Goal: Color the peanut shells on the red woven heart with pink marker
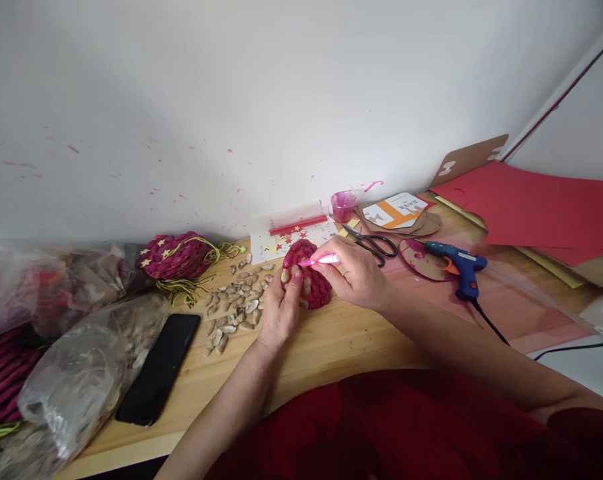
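My left hand (282, 308) grips a rounded craft piece (318, 287) covered in peanut shells, most of them magenta and a few still bare tan. In my right hand (358, 275) is a slim white paintbrush (327, 259) with pink on it, pinched between thumb and fingers. Its pink tip touches the upper part of the piece. Loose peanut shells (241, 300) lie spread on the table to the left of my hands. Just behind the piece is a white sheet (261, 248) with small coloured stars.
A pink-stained cup (343, 207), black scissors (376, 245) and a blue glue gun (461, 267) sit to the right, by red sheets (541, 207). Leftward are a phone (158, 370), plastic bags (81, 380) and a finished magenta shell piece (176, 257). A white wall (231, 100) stands behind.
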Demonstrator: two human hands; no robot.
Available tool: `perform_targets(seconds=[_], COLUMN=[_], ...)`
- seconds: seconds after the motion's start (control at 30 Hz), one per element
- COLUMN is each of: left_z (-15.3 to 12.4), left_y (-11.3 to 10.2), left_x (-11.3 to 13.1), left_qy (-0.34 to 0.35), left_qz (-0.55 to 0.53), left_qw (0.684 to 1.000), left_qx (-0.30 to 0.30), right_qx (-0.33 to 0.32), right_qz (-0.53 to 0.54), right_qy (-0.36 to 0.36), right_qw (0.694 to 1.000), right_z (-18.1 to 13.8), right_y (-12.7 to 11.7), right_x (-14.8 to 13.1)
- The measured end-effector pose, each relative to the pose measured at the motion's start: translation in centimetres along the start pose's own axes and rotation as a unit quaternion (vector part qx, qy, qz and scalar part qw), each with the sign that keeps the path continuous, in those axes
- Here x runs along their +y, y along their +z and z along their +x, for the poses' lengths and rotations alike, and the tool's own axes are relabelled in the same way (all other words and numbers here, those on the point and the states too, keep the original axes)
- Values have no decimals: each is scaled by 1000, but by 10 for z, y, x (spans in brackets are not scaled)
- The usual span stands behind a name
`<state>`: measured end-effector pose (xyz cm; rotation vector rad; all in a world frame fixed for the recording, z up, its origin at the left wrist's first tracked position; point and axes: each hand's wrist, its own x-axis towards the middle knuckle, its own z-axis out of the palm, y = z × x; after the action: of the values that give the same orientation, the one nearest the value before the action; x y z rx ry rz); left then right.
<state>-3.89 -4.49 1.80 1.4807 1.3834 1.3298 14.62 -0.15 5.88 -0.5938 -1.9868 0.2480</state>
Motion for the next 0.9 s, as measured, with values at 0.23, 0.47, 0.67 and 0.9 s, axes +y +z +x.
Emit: perform_targets(seconds=[0.23,0.47,0.67,0.9], left_z=[3,5,4,7], left_y=[0,-2,0,0], left_x=[6,9,8,7], left_qy=[-11,-32,-27,-48], left_qz=[-26,-35,-32,-59], left_qw=[1000,999,999,997], left_qx=[-1,15,16,5], right_qx=[-39,-9,-9,-53], right_qz=[-4,6,29,11], right_qy=[8,6,20,19], right_qw=[999,1000,999,998], right_z=[-3,0,0,-3], right_y=[-4,-3,-2,-3], right_x=[0,2,4,5])
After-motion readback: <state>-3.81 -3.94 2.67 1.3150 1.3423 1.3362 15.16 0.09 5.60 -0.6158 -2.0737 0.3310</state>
